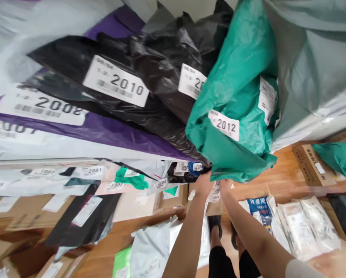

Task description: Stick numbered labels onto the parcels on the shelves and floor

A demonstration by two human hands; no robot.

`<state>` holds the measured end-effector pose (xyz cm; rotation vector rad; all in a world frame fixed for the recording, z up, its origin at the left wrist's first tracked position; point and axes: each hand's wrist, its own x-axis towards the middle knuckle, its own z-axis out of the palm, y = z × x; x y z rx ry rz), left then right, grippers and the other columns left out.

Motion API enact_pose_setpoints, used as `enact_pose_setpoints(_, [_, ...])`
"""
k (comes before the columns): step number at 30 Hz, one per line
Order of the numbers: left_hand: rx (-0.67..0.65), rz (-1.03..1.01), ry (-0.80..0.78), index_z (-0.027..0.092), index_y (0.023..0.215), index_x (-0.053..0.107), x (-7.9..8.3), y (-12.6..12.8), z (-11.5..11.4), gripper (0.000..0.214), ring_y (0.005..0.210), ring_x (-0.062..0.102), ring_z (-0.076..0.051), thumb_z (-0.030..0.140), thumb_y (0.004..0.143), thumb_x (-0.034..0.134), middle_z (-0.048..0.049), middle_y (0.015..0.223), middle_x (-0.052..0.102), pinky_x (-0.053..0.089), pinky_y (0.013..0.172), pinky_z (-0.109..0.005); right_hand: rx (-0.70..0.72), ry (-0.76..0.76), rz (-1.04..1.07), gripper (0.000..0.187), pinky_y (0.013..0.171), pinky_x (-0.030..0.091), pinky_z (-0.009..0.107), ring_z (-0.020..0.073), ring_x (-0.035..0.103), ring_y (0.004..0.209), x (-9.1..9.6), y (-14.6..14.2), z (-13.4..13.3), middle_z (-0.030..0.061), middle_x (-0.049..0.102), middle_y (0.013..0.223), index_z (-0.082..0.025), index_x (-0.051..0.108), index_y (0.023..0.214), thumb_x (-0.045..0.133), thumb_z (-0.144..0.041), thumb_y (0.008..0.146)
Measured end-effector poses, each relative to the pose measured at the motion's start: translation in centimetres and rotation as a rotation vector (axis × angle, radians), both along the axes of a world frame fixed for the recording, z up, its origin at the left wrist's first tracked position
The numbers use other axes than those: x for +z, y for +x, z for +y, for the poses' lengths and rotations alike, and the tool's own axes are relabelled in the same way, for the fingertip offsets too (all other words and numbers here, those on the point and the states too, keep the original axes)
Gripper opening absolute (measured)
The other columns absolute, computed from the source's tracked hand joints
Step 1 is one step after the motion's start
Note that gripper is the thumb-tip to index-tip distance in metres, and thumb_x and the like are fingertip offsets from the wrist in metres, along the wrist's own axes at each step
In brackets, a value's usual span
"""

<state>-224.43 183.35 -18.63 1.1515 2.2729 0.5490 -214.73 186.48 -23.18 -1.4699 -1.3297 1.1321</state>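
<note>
Both of my arms reach forward, and my left hand (204,184) and my right hand (226,185) are close together under the hanging lower edge of a green plastic mailing bag (245,85) labelled 2012. That bag covers the fingers of both hands, so their grip is hidden. A strip of white number labels (215,191) shows between the hands; whether either one holds it cannot be made out. To the left of the green bag lie black plastic mailing bags (164,69), one labelled 2010, and a purple mailing bag (103,133) labelled 2008.
A large grey-white bag (312,69) bulges at the upper right. A lower shelf holds labelled parcels, including a black mailer (71,224). On the wooden floor (283,166) lie a cardboard box (312,166), a grey mailing bag (150,243) and white packages (297,227), near my feet.
</note>
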Motion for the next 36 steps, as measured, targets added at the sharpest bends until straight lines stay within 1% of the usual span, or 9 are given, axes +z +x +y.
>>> enact_pose_setpoints(5, [-0.03, 0.058, -0.024, 0.024, 0.102, 0.073, -0.5, -0.3, 0.1, 0.027, 0.091, 0.068, -0.026, 0.036, 0.087, 0.053, -0.006, 0.085, 0.077, 0.048, 0.08, -0.033, -0.052, -0.074, 0.046, 0.023, 0.076, 0.054, 0.034, 0.0161, 0.064, 0.078, -0.7, -1.4, 0.2, 0.0026, 0.069, 0.084, -0.014, 0.067, 0.087, 0.063, -0.037, 0.088])
enact_pose_setpoints(9, [-0.044, 0.096, -0.041, 0.022, 0.103, 0.073, -0.6, -0.6, 0.8, 0.032, 0.086, 0.066, -0.024, 0.041, 0.087, 0.052, -0.0044, 0.081, 0.077, 0.047, 0.08, -0.032, -0.102, -0.114, 0.098, 0.016, 0.078, 0.053, 0.029, 0.0188, 0.065, 0.082, -1.2, -2.2, 0.6, 0.0032, 0.072, 0.081, -0.018, 0.073, 0.078, 0.065, -0.031, 0.082])
enact_pose_setpoints(12, [-0.013, 0.126, -0.059, 0.02, 0.099, 0.074, -0.3, -0.4, 1.2, 0.033, 0.083, 0.066, -0.024, 0.041, 0.087, 0.052, -0.0065, 0.08, 0.076, 0.046, 0.077, -0.031, -0.119, -0.124, 0.139, 0.012, 0.079, 0.054, 0.029, 0.0187, 0.066, 0.08, -1.5, -2.2, 0.9, 0.0027, 0.073, 0.08, -0.019, 0.075, 0.074, 0.066, -0.026, 0.078])
enact_pose_setpoints(17, [0.1, 0.199, -0.094, 0.015, 0.088, 0.074, 0.1, 0.4, 1.1, 0.039, 0.079, 0.066, -0.027, 0.043, 0.089, 0.048, -0.0144, 0.083, 0.075, 0.042, 0.067, -0.032, -0.122, -0.128, 0.217, 0.01, 0.084, 0.054, 0.03, 0.0182, 0.068, 0.082, -2.1, -2.8, 1.1, 0.0035, 0.074, 0.085, -0.021, 0.077, 0.075, 0.068, -0.023, 0.077])
enact_pose_setpoints(20, [0.162, 0.247, -0.104, 0.014, 0.079, 0.072, -0.1, 0.6, 0.9, 0.04, 0.074, 0.064, -0.027, 0.044, 0.088, 0.047, -0.0153, 0.08, 0.073, 0.038, 0.06, -0.031, -0.131, -0.134, 0.278, 0.009, 0.088, 0.053, 0.031, 0.019, 0.068, 0.086, -2.6, -3.6, 1.1, 0.0035, 0.074, 0.089, -0.022, 0.078, 0.077, 0.07, -0.019, 0.075])
enact_pose_setpoints(24, [0.272, 0.281, -0.086, 0.016, 0.071, 0.07, -0.2, 0.6, 0.8, 0.043, 0.066, 0.061, -0.024, 0.05, 0.086, 0.048, -0.0103, 0.067, 0.068, 0.032, 0.054, -0.029, -0.109, -0.165, 0.258, 0.01, 0.087, 0.054, 0.032, 0.0206, 0.068, 0.087, -3.0, -4.3, 1.4, 0.0036, 0.073, 0.09, -0.024, 0.079, 0.079, 0.072, -0.019, 0.074])
enact_pose_setpoints(27, [0.339, 0.188, -0.026, 0.017, 0.076, 0.072, -0.3, 0.4, 0.7, 0.038, 0.063, 0.058, -0.021, 0.052, 0.079, 0.057, -0.0029, 0.058, 0.062, 0.033, 0.054, -0.026, -0.106, -0.183, 0.217, 0.009, 0.086, 0.055, 0.034, 0.0222, 0.067, 0.086, -3.1, -4.5, 1.6, 0.006, 0.072, 0.089, -0.022, 0.079, 0.081, 0.073, -0.021, 0.076])
enact_pose_setpoints(30, [0.375, 0.134, 0.04, 0.015, 0.079, 0.074, -0.6, 0.5, 0.3, 0.034, 0.062, 0.057, -0.017, 0.047, 0.075, 0.063, 0.0014, 0.053, 0.056, 0.034, 0.056, -0.024, -0.06, -0.144, 0.205, 0.01, 0.09, 0.053, 0.035, 0.0227, 0.066, 0.091, -3.1, -4.6, 1.6, 0.0062, 0.07, 0.092, -0.024, 0.079, 0.084, 0.072, -0.023, 0.078])
enact_pose_setpoints(36, [0.567, 0.135, 0.061, 0.017, 0.061, 0.068, -0.9, 2.0, -1.5, 0.028, 0.057, 0.056, -0.017, 0.043, 0.071, 0.065, 0.0033, 0.043, 0.052, 0.034, 0.056, -0.026, 0.06, -0.074, 0.219, 0.012, 0.09, 0.053, 0.036, 0.0216, 0.061, 0.091, -3.6, -4.5, 0.7, 0.0057, 0.064, 0.096, -0.028, 0.079, 0.091, 0.071, -0.03, 0.082])
